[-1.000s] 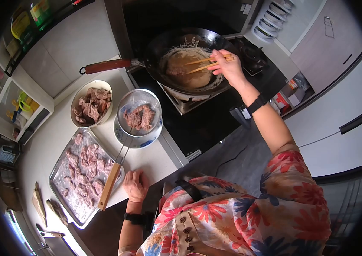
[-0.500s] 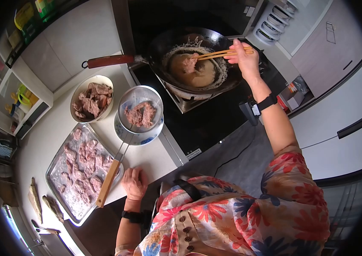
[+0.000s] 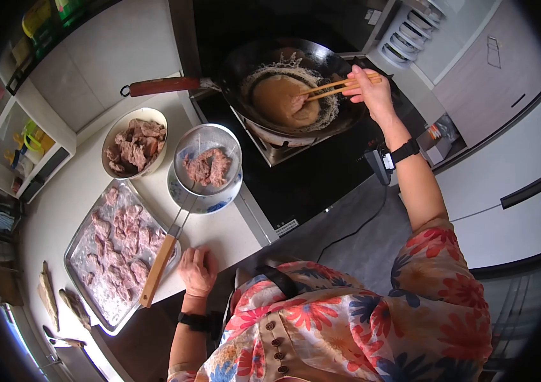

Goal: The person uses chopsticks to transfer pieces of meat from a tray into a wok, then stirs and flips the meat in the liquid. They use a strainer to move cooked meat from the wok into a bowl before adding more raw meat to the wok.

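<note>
My right hand grips a pair of wooden chopsticks over the black wok. Their tips are at a piece of meat partly sunk in the cloudy brown liquid. My left hand rests on the counter's front edge, its fingers loosely curled with nothing seen in them. Near it lies the wooden handle of a wire strainer, which sits on a blue-and-white bowl and holds browned meat. A metal tray of pale, coated raw meat is left of the handle.
A cream bowl heaped with meat stands behind the tray. The wok's red-brown handle sticks out leftward over the counter. The wok sits on a black hob. A knife lies at the far left.
My right hand has shifted slightly down and right with the chopsticks. The meat at their tips, lifted higher before, is now lower in the liquid. My left hand stays on the counter edge.
</note>
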Action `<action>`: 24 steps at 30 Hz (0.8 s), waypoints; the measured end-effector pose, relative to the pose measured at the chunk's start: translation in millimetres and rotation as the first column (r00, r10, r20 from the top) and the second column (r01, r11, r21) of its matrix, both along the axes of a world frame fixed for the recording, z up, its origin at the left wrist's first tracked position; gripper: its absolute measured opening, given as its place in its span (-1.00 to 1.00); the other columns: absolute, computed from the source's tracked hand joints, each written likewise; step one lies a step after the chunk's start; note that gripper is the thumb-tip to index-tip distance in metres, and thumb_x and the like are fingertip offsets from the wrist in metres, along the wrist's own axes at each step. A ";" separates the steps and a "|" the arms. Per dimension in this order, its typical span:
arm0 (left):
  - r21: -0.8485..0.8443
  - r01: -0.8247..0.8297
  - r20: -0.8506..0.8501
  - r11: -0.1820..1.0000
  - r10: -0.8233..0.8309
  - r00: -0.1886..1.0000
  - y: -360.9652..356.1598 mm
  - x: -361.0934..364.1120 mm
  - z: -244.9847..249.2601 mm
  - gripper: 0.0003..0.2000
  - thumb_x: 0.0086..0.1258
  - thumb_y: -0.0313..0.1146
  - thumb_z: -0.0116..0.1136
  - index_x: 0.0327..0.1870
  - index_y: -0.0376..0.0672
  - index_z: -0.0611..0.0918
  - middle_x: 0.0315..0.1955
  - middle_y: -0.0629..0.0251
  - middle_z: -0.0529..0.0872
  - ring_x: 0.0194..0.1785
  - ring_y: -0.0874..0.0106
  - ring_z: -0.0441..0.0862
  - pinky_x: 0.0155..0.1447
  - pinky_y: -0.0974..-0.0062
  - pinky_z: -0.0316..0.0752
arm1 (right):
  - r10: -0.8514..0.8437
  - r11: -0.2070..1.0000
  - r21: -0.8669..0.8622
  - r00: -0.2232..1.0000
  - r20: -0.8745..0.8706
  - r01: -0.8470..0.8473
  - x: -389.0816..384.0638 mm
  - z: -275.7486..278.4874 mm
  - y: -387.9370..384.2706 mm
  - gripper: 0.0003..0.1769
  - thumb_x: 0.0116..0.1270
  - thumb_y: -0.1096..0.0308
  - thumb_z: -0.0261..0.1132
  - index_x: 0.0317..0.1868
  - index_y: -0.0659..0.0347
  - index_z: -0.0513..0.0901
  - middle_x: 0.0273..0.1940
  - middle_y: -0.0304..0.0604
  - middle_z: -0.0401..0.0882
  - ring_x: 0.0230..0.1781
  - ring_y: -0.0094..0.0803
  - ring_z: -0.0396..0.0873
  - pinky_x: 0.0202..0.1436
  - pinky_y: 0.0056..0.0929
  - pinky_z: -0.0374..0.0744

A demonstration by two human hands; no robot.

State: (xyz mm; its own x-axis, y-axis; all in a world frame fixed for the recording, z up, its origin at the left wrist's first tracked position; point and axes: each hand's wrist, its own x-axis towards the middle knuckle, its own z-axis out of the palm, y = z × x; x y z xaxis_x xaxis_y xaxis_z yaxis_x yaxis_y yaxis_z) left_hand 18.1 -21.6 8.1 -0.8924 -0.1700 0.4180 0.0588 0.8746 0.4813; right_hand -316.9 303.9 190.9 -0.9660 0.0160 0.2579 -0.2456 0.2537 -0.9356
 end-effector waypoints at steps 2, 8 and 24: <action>0.002 0.001 0.031 1.000 -0.001 1.000 -0.7 1.2 -0.8 -0.89 0.02 -0.52 0.08 -0.39 -0.15 0.51 -0.53 0.21 0.46 -0.42 0.19 0.48 -0.38 0.30 0.37 | 0.025 1.000 -0.014 0.997 0.077 -0.024 -0.5 -4.3 0.2 -0.60 0.29 0.09 0.18 -0.23 0.36 0.54 -0.37 -0.03 0.60 -0.53 -0.38 0.64 -0.57 -0.63 0.53; 0.000 0.003 0.015 1.000 -0.003 1.000 -1.5 0.6 -2.6 -0.89 0.03 -0.51 0.08 -0.39 -0.15 0.51 -0.53 0.21 0.46 -0.42 0.20 0.48 -0.37 0.30 0.37 | 0.110 0.987 -0.127 0.993 0.047 -0.103 -1.3 -10.9 -5.7 -0.59 0.29 0.09 0.18 -0.24 0.37 0.53 -0.37 -0.02 0.60 -0.52 -0.34 0.64 -0.57 -0.63 0.54; -0.003 0.006 -0.003 1.000 -0.006 1.000 -1.4 0.3 -2.7 -0.88 0.02 -0.52 0.07 -0.39 -0.14 0.51 -0.53 0.21 0.45 -0.44 0.20 0.47 -0.38 0.31 0.37 | 0.028 0.967 -0.249 0.996 -0.085 -0.048 -6.3 3.1 -34.4 -0.64 0.31 0.17 0.18 -0.30 0.40 0.50 -0.39 -0.02 0.58 -0.54 -0.28 0.65 -0.61 -0.61 0.55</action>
State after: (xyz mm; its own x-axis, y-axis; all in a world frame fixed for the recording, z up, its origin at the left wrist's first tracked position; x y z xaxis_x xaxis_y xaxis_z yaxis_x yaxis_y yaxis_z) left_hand 18.4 -23.0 5.3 -0.8919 -0.1639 0.4215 0.0655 0.8754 0.4789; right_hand -323.2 269.5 194.0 -0.9434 0.0540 0.3272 -0.3275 0.0027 -0.9448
